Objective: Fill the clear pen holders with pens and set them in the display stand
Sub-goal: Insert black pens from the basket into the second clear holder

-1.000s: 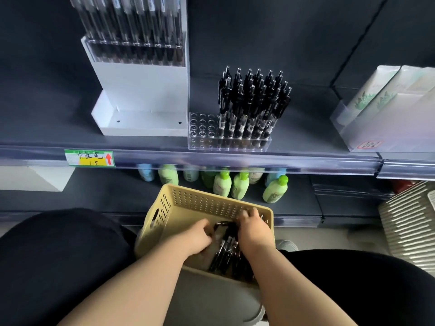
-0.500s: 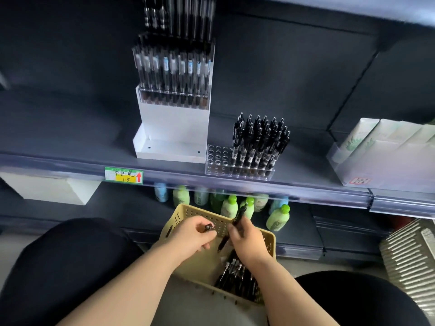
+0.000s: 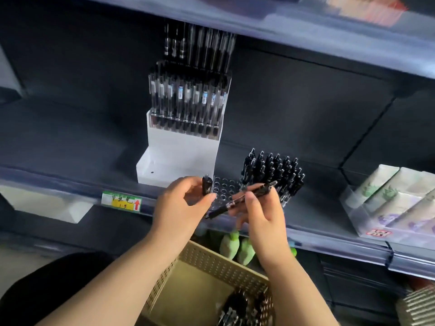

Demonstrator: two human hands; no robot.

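While the right grip (image 3: 261, 215) pinched one black pen (image 3: 240, 200) slantwise between thumb and fingers, the left grip (image 3: 181, 208) curled round a second pen (image 3: 206, 185), held upright. Both hovered just before the clear pen holder (image 3: 223, 188) on the shelf (image 3: 70, 147). Its right half was packed with standing pens (image 3: 273, 172); its left holes were bare. By that, roughly half this holder was left to fill from the basket (image 3: 207, 264) below. The white display stand (image 3: 183, 149) beside it already carried filled rows, its lowest step vacant.
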